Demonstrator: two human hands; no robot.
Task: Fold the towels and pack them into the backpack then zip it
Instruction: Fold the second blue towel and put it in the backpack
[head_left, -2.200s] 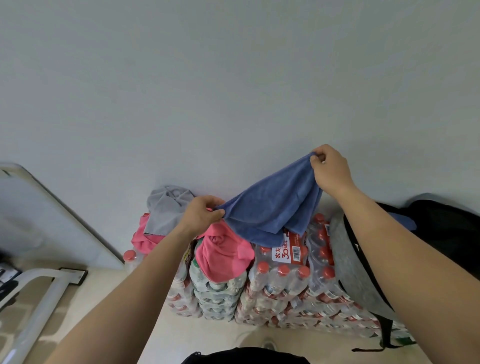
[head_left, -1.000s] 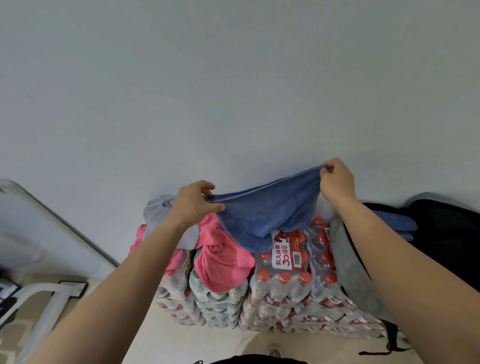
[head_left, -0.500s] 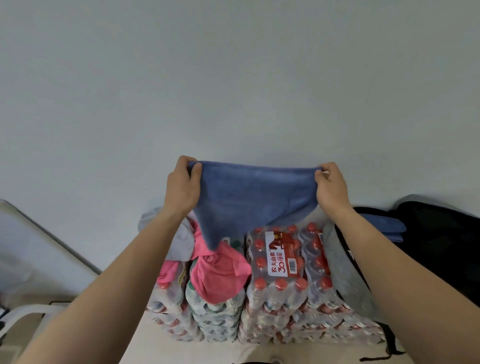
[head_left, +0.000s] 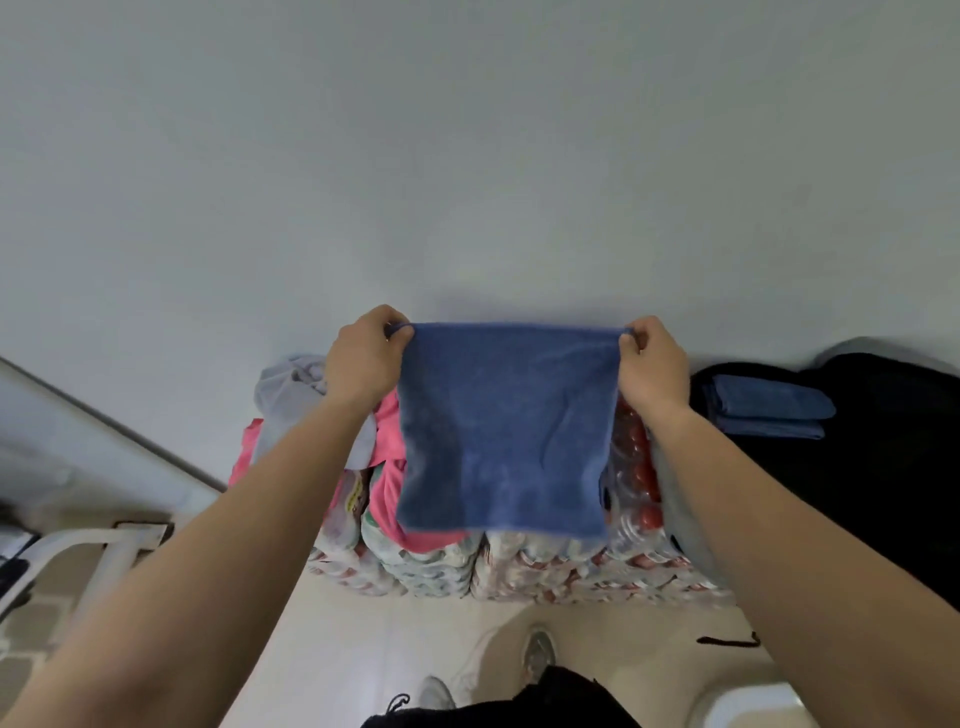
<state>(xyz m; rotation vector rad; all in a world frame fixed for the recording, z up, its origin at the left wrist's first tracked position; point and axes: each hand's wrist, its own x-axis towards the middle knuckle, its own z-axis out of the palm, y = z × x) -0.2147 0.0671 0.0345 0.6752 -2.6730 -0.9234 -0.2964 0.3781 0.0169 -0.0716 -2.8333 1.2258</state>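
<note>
Two top corners are pinched in curled fingers: one by the left hand (head_left: 363, 358), the blue towel (head_left: 504, 431) being stretched flat and hung between, the other by the right hand (head_left: 649, 364). A grey towel (head_left: 291, 384) and a pink towel (head_left: 387, 431) are heaped behind the left wrist on bottle packs (head_left: 519, 566). The black backpack (head_left: 883, 467), with a folded blue cloth (head_left: 769, 410) in its opening, is set right of the right hand.

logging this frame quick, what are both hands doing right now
Left hand: closed, pinching the top left corner of the blue towel.
Right hand: closed, pinching the towel's top right corner.
</note>
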